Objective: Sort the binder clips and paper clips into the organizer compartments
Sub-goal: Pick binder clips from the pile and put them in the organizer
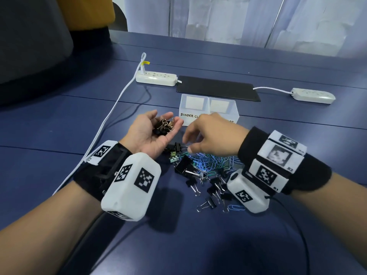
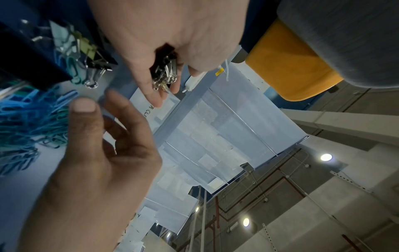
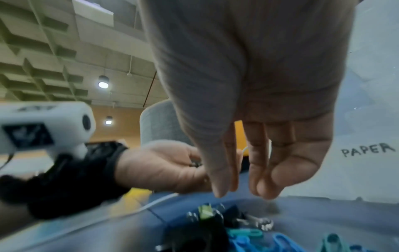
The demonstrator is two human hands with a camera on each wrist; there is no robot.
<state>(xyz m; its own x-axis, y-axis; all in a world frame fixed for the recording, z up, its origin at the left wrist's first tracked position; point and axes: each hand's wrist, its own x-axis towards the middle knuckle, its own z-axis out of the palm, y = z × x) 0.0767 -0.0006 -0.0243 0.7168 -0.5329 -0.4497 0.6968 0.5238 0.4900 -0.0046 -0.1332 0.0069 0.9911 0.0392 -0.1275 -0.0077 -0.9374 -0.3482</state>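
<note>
My left hand (image 1: 164, 118) lies palm up above the table, and several black binder clips (image 1: 163, 126) rest in its cupped palm (image 2: 172, 34). To its right, my right hand (image 1: 187, 144) hovers palm down over the mixed pile; its fingers (image 3: 220, 187) hang loosely and hold nothing. Blue and green paper clips (image 1: 210, 159) lie heaped under it. More binder clips (image 1: 198, 181) are scattered nearer to me. Just beyond both hands stands the clear two-compartment organizer (image 1: 190, 116), with "BINDER CL…" on the left front and "PAPER" (image 3: 367, 150) on the right. Its inside is not visible.
Behind the organizer lies a black mat (image 1: 216, 88) between two white power strips (image 1: 156, 78) (image 1: 313, 95). A white cable (image 1: 111, 120) runs down the table past my left wrist. A grey and yellow chair (image 1: 39, 36) stands at the far left.
</note>
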